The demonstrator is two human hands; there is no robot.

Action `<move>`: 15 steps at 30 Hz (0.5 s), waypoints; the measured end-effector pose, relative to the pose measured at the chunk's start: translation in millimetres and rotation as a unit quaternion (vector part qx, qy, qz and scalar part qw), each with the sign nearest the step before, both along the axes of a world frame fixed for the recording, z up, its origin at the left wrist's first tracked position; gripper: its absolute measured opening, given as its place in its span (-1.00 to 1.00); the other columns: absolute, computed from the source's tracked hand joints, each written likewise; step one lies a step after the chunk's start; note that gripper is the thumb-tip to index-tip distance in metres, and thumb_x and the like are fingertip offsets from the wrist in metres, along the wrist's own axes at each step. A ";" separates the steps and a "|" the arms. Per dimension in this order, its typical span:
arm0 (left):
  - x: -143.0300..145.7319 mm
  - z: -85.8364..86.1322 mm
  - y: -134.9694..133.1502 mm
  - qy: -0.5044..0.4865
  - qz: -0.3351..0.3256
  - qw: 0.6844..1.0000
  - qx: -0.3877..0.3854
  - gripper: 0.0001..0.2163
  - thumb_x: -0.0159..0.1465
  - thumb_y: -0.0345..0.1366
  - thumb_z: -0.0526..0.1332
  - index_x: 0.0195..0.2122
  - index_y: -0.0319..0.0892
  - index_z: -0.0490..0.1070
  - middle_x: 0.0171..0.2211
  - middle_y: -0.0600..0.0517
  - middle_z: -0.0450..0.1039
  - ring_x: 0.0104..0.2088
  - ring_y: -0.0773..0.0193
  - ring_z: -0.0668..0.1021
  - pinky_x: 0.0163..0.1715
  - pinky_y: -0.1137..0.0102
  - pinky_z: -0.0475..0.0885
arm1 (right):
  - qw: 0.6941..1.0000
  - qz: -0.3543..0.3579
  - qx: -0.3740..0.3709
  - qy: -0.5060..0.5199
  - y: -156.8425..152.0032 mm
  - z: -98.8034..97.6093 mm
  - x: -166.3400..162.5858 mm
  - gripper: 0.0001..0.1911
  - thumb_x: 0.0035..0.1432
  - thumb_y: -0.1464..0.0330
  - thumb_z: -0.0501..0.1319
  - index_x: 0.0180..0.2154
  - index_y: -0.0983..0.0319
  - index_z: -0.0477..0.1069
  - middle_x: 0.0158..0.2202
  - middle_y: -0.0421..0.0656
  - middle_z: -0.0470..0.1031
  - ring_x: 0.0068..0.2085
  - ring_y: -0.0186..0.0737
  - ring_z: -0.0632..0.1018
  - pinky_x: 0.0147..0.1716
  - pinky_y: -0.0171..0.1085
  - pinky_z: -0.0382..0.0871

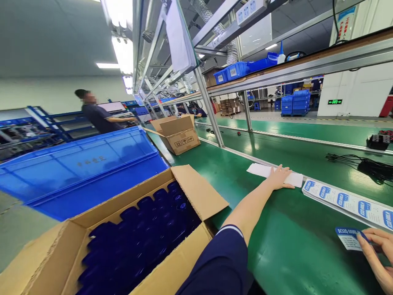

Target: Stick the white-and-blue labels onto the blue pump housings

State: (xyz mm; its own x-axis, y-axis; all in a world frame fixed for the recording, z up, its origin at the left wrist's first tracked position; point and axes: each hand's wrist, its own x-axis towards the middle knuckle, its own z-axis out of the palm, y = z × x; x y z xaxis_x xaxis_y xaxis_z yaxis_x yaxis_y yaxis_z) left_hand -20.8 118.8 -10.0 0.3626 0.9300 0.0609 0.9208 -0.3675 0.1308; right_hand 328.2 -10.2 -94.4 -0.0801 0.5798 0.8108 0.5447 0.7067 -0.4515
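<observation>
My left hand (278, 177) is stretched out over the green belt (276, 246), its fingers flat on a white paper slip (260, 169). My right hand (379, 256), at the bottom right corner, pinches a small blue-and-white label (348, 239) against the belt. Just beyond it lies a long fanned row of the same printed labels (346, 201). At my left an open cardboard box (196, 192) holds several dark blue cylindrical parts (144, 237).
A blue plastic crate (82, 168) stands behind the box. A second open carton (178, 133) sits farther up the belt. Black cables (365, 164) and a black device (378, 141) lie at the right. A person (96, 114) works at the far left. Metal shelf posts (211, 110) rise over the belt.
</observation>
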 end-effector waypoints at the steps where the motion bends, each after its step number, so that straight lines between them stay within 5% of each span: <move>1: 4.1 3.9 -3.3 -0.003 -0.001 1.000 0.012 -0.43 0.34 -0.04 0.24 0.32 -0.09 0.20 0.40 -0.16 0.07 0.35 -0.19 0.19 0.28 -0.25 0.11 | 1.000 0.003 -0.011 -0.018 -5.6 6.0 -3.7 -0.79 0.22 0.10 0.30 -0.26 0.09 0.50 -0.21 -0.08 0.55 -0.28 0.02 0.62 -0.31 -0.03 0.54; 8: 60.6 37.1 -25.6 -0.102 -0.123 0.983 0.088 -0.44 0.36 -0.16 0.20 0.33 -0.21 0.14 0.40 -0.23 0.05 0.42 -0.15 0.04 0.35 -0.14 0.04 | 0.993 0.076 -0.048 -0.075 -43.3 63.2 -47.9 -0.91 0.37 0.40 0.13 -0.18 0.17 0.40 -0.18 -0.05 0.50 -0.18 -0.16 0.56 -0.18 -0.19 0.54; 15: 152.0 74.2 -53.5 -0.128 -0.349 0.928 0.039 -0.55 0.44 -0.20 0.06 0.31 -0.18 0.15 0.37 -0.16 0.17 0.40 0.04 0.15 0.35 0.05 0.14 | 0.978 0.070 -0.004 -0.197 -21.0 60.8 -53.3 -0.79 0.41 0.29 0.11 -0.24 0.25 0.42 -0.20 -0.03 0.53 -0.20 -0.19 0.56 -0.17 -0.25 0.52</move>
State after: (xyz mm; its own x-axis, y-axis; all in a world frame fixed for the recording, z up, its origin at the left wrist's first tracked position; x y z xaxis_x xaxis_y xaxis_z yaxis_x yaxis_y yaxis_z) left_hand 131.2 65.2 64.2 0.8387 0.4634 0.2861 0.3975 -0.8800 0.2601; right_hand 274.9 -31.2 -33.6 -0.4647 0.5465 0.6967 0.5754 0.7844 -0.2315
